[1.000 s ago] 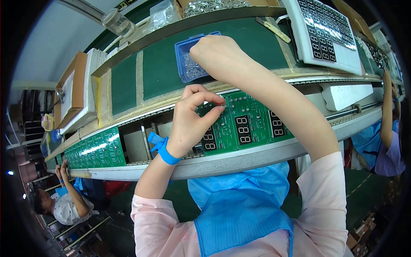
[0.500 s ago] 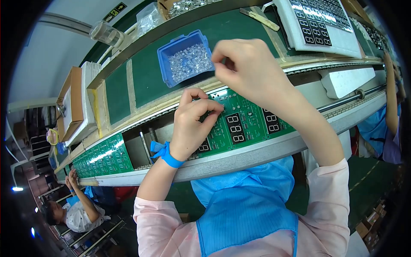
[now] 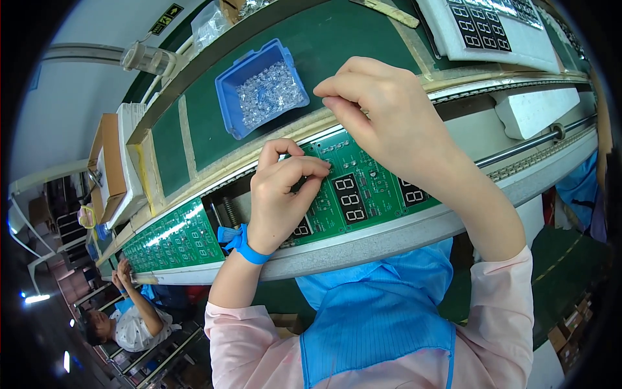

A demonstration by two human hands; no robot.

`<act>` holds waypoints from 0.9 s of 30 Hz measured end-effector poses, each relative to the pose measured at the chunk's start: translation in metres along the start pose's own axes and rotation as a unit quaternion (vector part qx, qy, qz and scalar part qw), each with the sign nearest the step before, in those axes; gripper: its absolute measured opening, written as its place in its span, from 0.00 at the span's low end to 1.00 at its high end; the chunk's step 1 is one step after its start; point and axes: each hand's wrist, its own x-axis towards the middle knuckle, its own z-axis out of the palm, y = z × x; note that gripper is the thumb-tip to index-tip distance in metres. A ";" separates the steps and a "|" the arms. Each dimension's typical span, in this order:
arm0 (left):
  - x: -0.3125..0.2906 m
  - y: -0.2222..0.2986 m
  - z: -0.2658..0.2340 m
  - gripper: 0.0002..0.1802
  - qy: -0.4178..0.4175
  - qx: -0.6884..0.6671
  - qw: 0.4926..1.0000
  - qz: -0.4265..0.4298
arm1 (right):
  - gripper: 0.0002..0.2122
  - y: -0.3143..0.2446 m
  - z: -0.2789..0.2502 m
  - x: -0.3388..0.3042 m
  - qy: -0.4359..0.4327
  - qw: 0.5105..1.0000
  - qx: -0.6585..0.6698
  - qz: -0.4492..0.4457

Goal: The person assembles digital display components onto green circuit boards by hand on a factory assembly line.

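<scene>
A long green circuit board [image 3: 382,211] lies in the conveyor rail in front of me, with black three-digit display modules [image 3: 350,198] fitted on it. My left hand [image 3: 280,201], wearing a blue wrist strap [image 3: 249,246], rests over the board's left part. Its thumb and forefinger pinch together at the board near the upper edge; whatever lies between them is too small to make out. My right hand [image 3: 389,107] hangs above the board's far edge, just right of a blue bin [image 3: 227,104] of small clear parts [image 3: 269,94]. Its thumb and forefinger come close together, contents unclear.
Another green board [image 3: 175,240] sits farther left on the line, where a co-worker's hands [image 3: 122,275] are. White foam trays [image 3: 518,52] with display modules stand at the far right. A white foam block [image 3: 538,110] and metal rod [image 3: 518,144] lie right of my board.
My right hand has drawn slightly away from the bin, its fingers less curled. My left hand keeps its pinch at the board. The whole view has shifted a little.
</scene>
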 end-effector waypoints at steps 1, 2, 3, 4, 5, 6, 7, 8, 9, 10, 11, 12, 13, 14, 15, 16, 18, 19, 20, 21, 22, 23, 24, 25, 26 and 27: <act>0.000 0.000 0.000 0.12 0.000 0.002 1.000 -0.001 | 0.04 0.000 0.000 0.000 0.000 1.000 0.001 0.001; 0.000 0.001 0.000 0.12 -0.001 0.002 1.000 -0.002 | 0.04 0.000 0.000 0.000 0.001 1.000 0.000 0.000; -0.001 0.001 0.000 0.12 0.000 0.003 1.000 0.003 | 0.04 -0.001 0.000 0.000 0.001 1.000 -0.001 -0.001; -0.001 0.001 -0.001 0.12 0.001 0.005 1.000 0.007 | 0.04 -0.002 -0.001 0.000 0.001 1.000 0.000 -0.001; -0.001 0.001 -0.001 0.12 0.001 0.005 1.000 0.007 | 0.05 -0.003 -0.002 0.000 -0.015 1.000 -0.003 0.009; -0.001 0.002 -0.001 0.12 -0.003 0.006 1.000 0.009 | 0.06 -0.003 -0.003 0.000 -0.030 0.999 -0.007 0.019; -0.001 0.002 -0.001 0.12 -0.006 0.007 1.000 0.010 | 0.06 -0.003 -0.003 0.000 -0.030 0.999 -0.006 0.019; -0.001 0.002 -0.001 0.12 -0.006 0.007 1.000 0.010 | 0.06 -0.003 -0.003 0.000 -0.031 0.999 -0.007 0.019; 0.000 0.003 -0.001 0.12 -0.006 0.011 1.000 0.012 | 0.06 -0.003 -0.003 0.000 -0.031 0.999 -0.008 0.019; 0.000 0.003 -0.001 0.12 -0.006 0.015 1.000 0.014 | 0.06 -0.003 -0.003 0.000 -0.031 0.999 -0.008 0.019; 0.000 0.004 -0.001 0.12 -0.006 0.015 1.000 0.014 | 0.05 -0.003 -0.003 0.000 -0.029 0.999 -0.010 0.017; 0.000 0.005 0.000 0.12 -0.005 0.023 1.000 0.018 | 0.05 -0.003 -0.003 0.000 -0.026 0.999 -0.011 0.015; 0.000 0.006 0.000 0.12 -0.004 0.032 0.999 0.021 | 0.05 -0.003 -0.003 0.000 -0.026 0.999 -0.011 0.015; 0.000 0.007 0.000 0.12 -0.004 0.032 0.999 0.022 | 0.04 -0.003 -0.002 0.000 -0.015 1.000 -0.011 0.003; 0.000 0.009 0.001 0.12 -0.003 0.040 0.999 0.021 | 0.04 -0.003 -0.002 0.001 -0.004 1.000 -0.011 -0.009; 0.000 0.011 0.000 0.12 -0.001 0.047 0.999 0.020 | 0.04 -0.003 -0.002 0.001 -0.004 1.000 -0.010 -0.009; 0.000 0.011 -0.001 0.12 -0.008 0.049 0.999 0.010 | 0.04 -0.003 -0.002 0.001 -0.004 1.000 -0.013 -0.008; 0.000 0.011 0.000 0.11 -0.015 0.049 0.999 0.001 | 0.04 -0.003 -0.002 0.000 -0.004 1.000 -0.014 -0.007; 0.000 0.011 0.001 0.11 -0.016 0.048 0.999 0.001 | 0.04 -0.002 -0.002 -0.001 -0.005 1.000 -0.018 -0.009; 0.000 0.012 0.001 0.11 -0.010 0.037 0.999 -0.022 | 0.04 -0.002 -0.002 0.000 -0.005 1.000 -0.020 -0.011; 0.000 0.013 0.000 0.11 -0.004 0.025 0.999 -0.045 | 0.04 -0.003 -0.002 0.000 -0.005 1.000 -0.019 -0.011; -0.001 0.014 0.000 0.11 -0.004 0.026 0.999 -0.045 | 0.04 -0.003 -0.002 0.000 -0.006 1.000 -0.018 -0.010; -0.001 0.014 0.000 0.11 0.000 0.018 0.998 -0.056 | 0.03 -0.003 -0.002 0.000 -0.007 1.000 -0.017 -0.008; -0.001 0.014 0.001 0.11 0.004 0.011 0.998 -0.067 | 0.03 -0.003 -0.002 0.000 -0.006 1.000 -0.017 -0.008; -0.001 0.013 0.001 0.11 0.003 0.010 0.998 -0.067 | 0.03 -0.003 -0.003 0.000 -0.008 1.000 -0.018 -0.010; -0.001 0.012 0.001 0.11 0.009 0.008 0.998 -0.063 | 0.04 -0.003 -0.003 0.000 -0.010 1.000 -0.019 -0.012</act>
